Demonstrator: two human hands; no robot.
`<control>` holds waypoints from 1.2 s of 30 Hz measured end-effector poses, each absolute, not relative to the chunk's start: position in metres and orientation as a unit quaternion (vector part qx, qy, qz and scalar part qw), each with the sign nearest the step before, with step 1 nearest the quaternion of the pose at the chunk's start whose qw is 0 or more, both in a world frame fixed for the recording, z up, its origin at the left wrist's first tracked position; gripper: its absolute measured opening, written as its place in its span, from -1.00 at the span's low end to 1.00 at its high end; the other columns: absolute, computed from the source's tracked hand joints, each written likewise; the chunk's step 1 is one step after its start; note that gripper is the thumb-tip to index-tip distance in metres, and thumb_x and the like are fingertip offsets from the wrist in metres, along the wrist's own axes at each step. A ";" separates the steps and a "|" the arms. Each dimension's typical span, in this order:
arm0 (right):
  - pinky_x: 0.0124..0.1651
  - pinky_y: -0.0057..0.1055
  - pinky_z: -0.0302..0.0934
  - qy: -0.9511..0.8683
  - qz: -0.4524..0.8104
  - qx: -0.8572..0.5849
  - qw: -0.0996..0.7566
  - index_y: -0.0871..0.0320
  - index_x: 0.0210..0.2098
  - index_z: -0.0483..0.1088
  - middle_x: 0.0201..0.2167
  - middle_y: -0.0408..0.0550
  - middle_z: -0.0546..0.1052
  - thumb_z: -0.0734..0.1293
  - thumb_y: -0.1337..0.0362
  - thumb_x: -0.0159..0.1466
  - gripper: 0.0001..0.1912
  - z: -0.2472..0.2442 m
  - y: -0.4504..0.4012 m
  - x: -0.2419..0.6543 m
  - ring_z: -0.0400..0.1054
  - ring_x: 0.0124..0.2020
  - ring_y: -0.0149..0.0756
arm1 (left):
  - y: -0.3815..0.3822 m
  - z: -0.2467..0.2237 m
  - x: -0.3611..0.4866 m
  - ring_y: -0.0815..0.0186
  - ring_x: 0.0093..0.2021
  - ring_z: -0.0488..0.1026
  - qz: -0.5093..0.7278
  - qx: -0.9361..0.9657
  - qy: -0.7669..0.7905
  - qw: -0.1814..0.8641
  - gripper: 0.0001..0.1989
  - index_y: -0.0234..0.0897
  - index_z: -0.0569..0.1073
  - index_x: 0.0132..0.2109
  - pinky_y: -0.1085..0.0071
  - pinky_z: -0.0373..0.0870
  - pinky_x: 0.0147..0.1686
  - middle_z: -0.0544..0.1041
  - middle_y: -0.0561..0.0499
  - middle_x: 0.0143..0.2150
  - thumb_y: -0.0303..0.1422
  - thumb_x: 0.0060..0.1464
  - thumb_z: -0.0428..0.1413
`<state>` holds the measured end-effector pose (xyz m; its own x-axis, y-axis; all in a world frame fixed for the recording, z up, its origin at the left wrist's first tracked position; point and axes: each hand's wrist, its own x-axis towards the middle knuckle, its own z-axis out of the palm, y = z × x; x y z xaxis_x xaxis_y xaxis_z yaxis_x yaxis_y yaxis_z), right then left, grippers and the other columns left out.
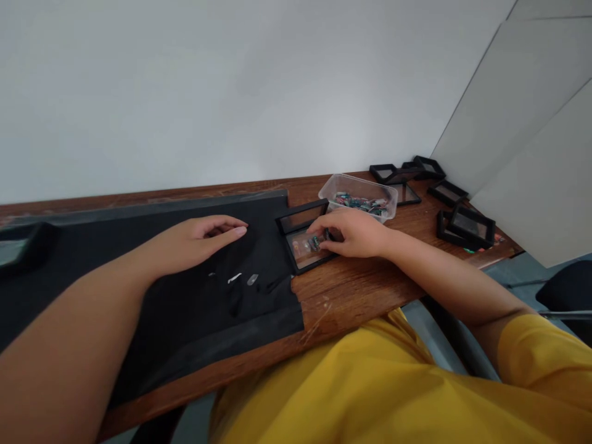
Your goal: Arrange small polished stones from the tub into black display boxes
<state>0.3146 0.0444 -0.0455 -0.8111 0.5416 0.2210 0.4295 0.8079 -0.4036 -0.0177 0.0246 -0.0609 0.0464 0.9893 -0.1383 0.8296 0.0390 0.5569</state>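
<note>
A black-framed display case point(300, 266) with clear panes lies opened out, partly on the black mat and partly on the bare wood. Over its lower pane, my right hand point(356, 233) has its fingers and thumb closed around a small shiny teal-and-dark piece point(314, 243). Its exact kind is too small to tell, and the fingers cover part of it. Reddish marks or small bits show beside it on the pane. To the left, my left hand point(206, 240) hovers over the mat, fingers loosely curved, thumb apart, holding nothing.
Behind my right hand stands a clear plastic tub point(391, 203) of small multicoloured pieces. More black-framed cases point(472, 227) lie at the table's right end, and another point(23, 243) at far left. Small clear scraps point(252, 279) rest on the black mat point(185, 333). A white wall rises behind.
</note>
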 end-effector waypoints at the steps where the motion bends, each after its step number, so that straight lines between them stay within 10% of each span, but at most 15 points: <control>1: -0.09 -0.34 0.18 -0.938 0.169 -0.259 0.159 0.14 0.02 0.51 -0.16 -0.06 0.64 0.40 0.42 0.30 -0.70 -0.045 0.045 0.315 0.39 -0.26 -0.28 | 0.024 -0.060 -0.017 0.00 0.07 0.56 0.154 0.674 0.674 0.259 -0.20 -0.18 0.61 0.03 0.20 0.45 0.07 0.67 -0.08 0.04 0.28 -0.15 0.02; 36: -0.24 -0.39 0.09 -0.947 0.166 -0.264 0.082 0.15 0.02 0.56 -0.24 -0.11 0.63 0.29 0.52 0.16 -0.53 -0.029 0.043 0.319 0.37 -0.32 -0.33 | 0.025 -0.060 -0.018 0.02 0.09 0.55 0.132 0.688 0.669 0.248 -0.16 -0.24 0.57 0.08 0.24 0.49 0.03 0.64 -0.11 0.09 0.28 -0.11 -0.03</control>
